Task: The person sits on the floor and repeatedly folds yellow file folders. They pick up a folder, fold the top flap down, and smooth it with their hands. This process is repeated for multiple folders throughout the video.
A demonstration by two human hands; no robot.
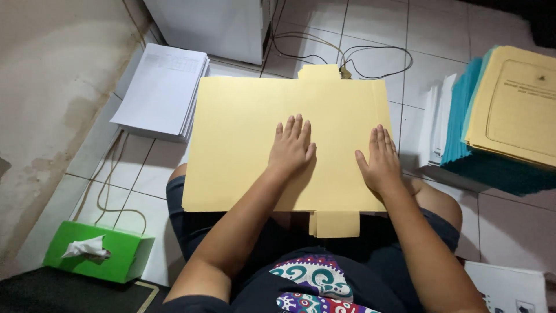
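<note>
Manila folder (243,145) lying flat across the lap, long axis running left to right, tabs jutting at the far and near edges; being pressed under both palms; left hand (292,148) resting near the middle, fingers spread flat, gripping nothing; right hand (379,162) lying flat close to the right edge, likewise released.

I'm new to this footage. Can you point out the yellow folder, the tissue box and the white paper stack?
Yellow folder (243,145): head view, bare left half.
Green tissue box (124,252): head view, top face.
White paper stack (161,90): head view, top sheet.
</note>
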